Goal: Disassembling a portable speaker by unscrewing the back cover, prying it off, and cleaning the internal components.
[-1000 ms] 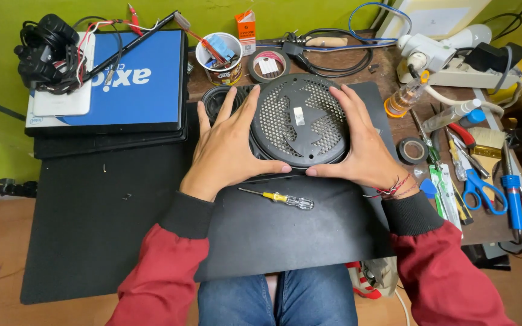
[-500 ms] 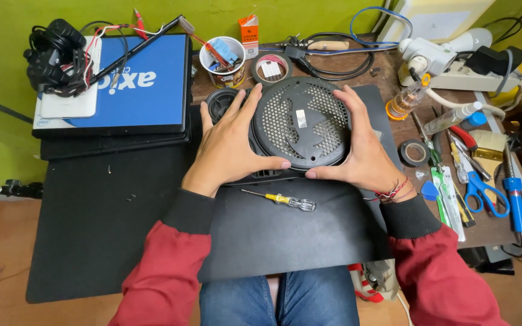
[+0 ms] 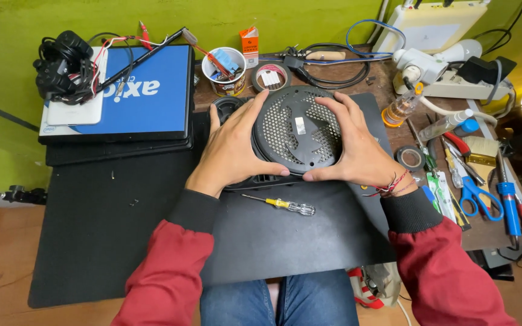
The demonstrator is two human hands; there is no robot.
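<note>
Both the left hand [image 3: 234, 148] and right hand [image 3: 357, 151] clasp the round black grille [image 3: 297, 134] at mid-desk, toward the back edge, fingers curled around its rim. It seems the cover is being seated or lifted. The screwdriver [image 3: 279, 204] on the mat [image 3: 122, 229] lies near the front edge, likely needed for any screws.

I see bright, even light, sharp focus throughout, a glowing arc of glare at the right edge, and wide-angle bending near the borders.

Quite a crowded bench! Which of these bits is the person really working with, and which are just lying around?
In use: round black perforated grille, gripped by left hand and right hand; screwdriver lying close by.
Lying about: blue scissors, tape roll, paper cup, blue laptop.
</note>
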